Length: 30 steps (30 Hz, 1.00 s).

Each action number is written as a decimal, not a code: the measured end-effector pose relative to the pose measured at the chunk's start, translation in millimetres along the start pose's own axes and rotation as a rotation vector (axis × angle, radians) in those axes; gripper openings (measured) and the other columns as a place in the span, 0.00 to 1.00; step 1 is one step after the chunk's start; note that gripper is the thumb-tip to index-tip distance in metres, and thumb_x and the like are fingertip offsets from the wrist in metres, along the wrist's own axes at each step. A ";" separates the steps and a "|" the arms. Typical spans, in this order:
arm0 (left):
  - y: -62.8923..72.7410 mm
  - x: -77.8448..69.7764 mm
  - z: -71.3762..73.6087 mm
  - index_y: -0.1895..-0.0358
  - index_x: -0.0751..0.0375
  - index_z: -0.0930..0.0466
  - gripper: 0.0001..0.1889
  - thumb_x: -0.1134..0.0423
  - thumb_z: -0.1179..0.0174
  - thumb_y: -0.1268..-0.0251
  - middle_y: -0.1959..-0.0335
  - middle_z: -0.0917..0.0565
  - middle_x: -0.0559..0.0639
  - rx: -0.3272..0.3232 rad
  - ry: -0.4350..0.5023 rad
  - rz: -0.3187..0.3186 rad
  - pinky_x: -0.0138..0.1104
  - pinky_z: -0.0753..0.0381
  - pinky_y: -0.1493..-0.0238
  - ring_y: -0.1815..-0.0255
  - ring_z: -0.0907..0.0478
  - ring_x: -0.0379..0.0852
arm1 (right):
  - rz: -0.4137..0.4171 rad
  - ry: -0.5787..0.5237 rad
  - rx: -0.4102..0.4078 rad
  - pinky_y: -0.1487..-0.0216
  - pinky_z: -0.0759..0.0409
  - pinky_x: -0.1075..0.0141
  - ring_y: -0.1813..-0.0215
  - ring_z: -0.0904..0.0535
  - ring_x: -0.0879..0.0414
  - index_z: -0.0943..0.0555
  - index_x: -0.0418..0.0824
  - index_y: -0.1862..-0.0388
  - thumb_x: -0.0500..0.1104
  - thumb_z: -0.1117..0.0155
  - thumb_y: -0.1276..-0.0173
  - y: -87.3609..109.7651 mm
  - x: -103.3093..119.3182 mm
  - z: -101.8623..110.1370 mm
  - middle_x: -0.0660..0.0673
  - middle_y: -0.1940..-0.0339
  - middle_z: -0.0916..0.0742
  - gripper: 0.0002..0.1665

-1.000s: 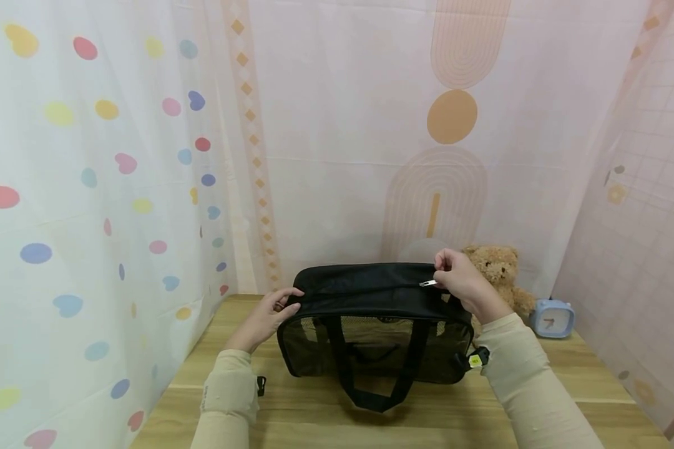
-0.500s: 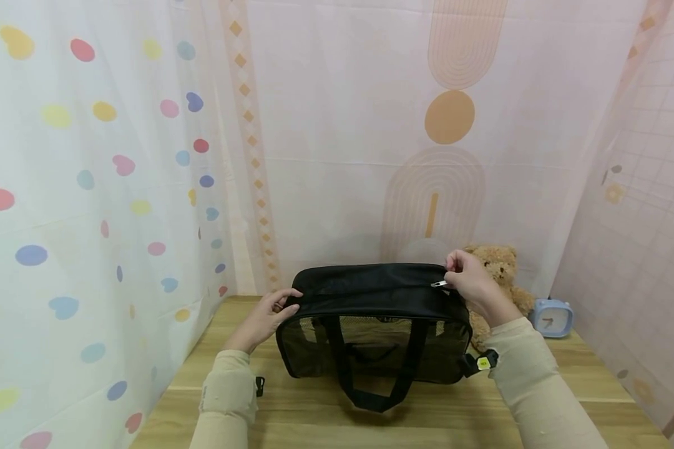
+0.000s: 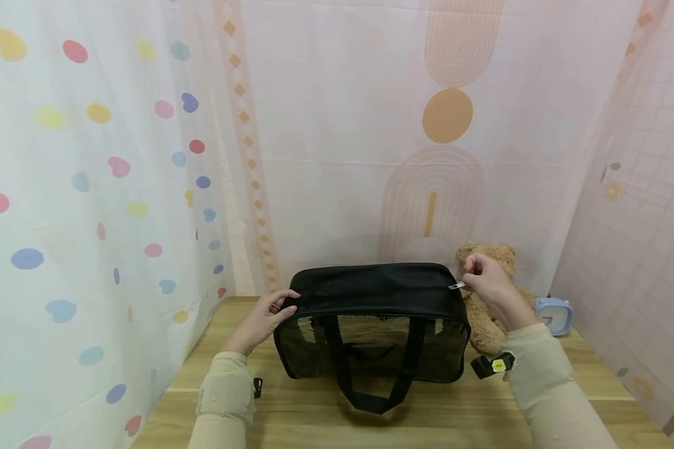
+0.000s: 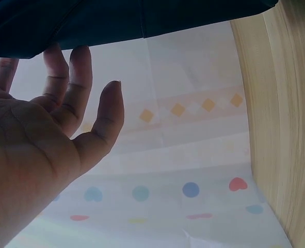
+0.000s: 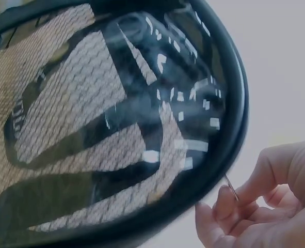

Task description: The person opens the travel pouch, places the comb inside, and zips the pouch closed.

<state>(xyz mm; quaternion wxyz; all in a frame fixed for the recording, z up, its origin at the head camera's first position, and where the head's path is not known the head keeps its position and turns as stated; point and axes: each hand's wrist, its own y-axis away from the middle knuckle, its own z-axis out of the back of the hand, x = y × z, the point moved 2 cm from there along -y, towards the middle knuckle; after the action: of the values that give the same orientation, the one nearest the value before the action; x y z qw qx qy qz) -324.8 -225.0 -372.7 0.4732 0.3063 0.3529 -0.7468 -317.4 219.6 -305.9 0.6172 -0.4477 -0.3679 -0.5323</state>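
Note:
A black bag [image 3: 371, 284] with see-through, partly mesh sides and a long top zip stands upright on the table. My left hand [image 3: 263, 318] holds its upper left end, thumb and fingertips on the fabric. In the left wrist view several fingertips meet the dark bag edge [image 4: 116, 31], and the little finger stays apart. My right hand [image 3: 491, 284] pinches the silver zipper pull [image 3: 456, 286] at the bag's top right end. The right wrist view shows the thin pull [image 5: 231, 188] between thumb and finger, beside the glossy bag panel [image 5: 152, 119].
A brown teddy bear [image 3: 485, 324] sits behind the right hand, partly hidden by it. Beside it is a blue alarm clock [image 3: 554, 316]. The black handle [image 3: 373, 400] hangs down the bag's front onto the wooden table [image 3: 314, 430]. Patterned curtains [image 3: 326, 125] surround the table.
My right hand has drawn the zipper pull rightward along the top to the bag's right end, and the zip line has closed behind it. The left hand has kept its place on the bag.

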 end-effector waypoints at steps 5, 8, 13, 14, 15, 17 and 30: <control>1.3 2.7 2.8 0.37 0.65 0.24 0.15 0.66 0.44 0.22 0.59 0.38 0.55 0.005 -0.005 0.015 0.40 0.34 0.58 0.60 0.38 0.51 | -0.009 -0.037 -0.003 0.65 0.26 0.68 0.65 0.34 0.55 0.40 0.36 0.65 0.22 0.56 0.29 2.9 -12.2 5.4 0.45 0.67 0.34 0.11; 2.9 2.6 4.8 0.37 0.65 0.24 0.16 0.66 0.44 0.22 0.60 0.39 0.55 0.009 -0.005 0.019 0.41 0.35 0.59 0.61 0.38 0.51 | -0.021 -0.060 0.000 0.64 0.24 0.68 0.64 0.33 0.55 0.40 0.35 0.65 0.23 0.56 0.27 4.9 -18.3 7.6 0.44 0.66 0.34 0.11; 6.3 0.8 5.8 0.37 0.66 0.24 0.16 0.66 0.44 0.22 0.59 0.39 0.54 0.012 -0.015 0.022 0.41 0.35 0.59 0.61 0.39 0.50 | -0.032 -0.093 -0.011 0.63 0.21 0.70 0.64 0.32 0.57 0.40 0.36 0.66 0.23 0.53 0.27 8.7 -27.7 11.9 0.45 0.66 0.34 0.12; 7.1 0.3 5.9 0.37 0.66 0.24 0.16 0.66 0.43 0.22 0.59 0.39 0.54 0.012 -0.017 0.022 0.40 0.35 0.60 0.61 0.39 0.50 | -0.038 -0.097 -0.010 0.62 0.21 0.70 0.64 0.32 0.57 0.40 0.36 0.65 0.23 0.53 0.26 9.6 -29.8 12.9 0.45 0.66 0.34 0.12; 7.8 -0.1 6.2 0.37 0.66 0.24 0.16 0.66 0.43 0.22 0.59 0.39 0.54 0.009 -0.020 0.024 0.40 0.35 0.60 0.61 0.39 0.49 | -0.044 -0.097 -0.008 0.62 0.21 0.70 0.64 0.33 0.57 0.41 0.36 0.65 0.23 0.54 0.26 10.6 -31.9 13.9 0.45 0.65 0.34 0.13; 8.9 -0.9 6.8 0.37 0.66 0.24 0.16 0.67 0.44 0.22 0.59 0.39 0.54 0.005 -0.019 0.024 0.39 0.36 0.60 0.61 0.39 0.49 | -0.063 -0.090 -0.010 0.61 0.21 0.70 0.63 0.33 0.56 0.41 0.36 0.65 0.24 0.54 0.24 12.3 -36.8 15.5 0.44 0.65 0.35 0.12; 12.3 -2.1 10.1 0.35 0.62 0.26 0.17 0.64 0.45 0.20 0.55 0.37 0.56 0.012 -0.014 0.070 0.42 0.34 0.57 0.57 0.38 0.51 | -0.271 -0.512 0.068 0.63 0.24 0.68 0.66 0.30 0.57 0.39 0.41 0.66 0.21 0.59 0.26 17.6 -109.9 0.6 0.47 0.66 0.32 0.16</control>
<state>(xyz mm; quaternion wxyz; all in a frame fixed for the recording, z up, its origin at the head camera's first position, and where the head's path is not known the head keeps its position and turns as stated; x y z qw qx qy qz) -313.9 -236.0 -368.3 0.4999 0.3159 0.3340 -0.7340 -317.9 256.8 -410.8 0.4422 -0.4933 -0.5857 -0.4670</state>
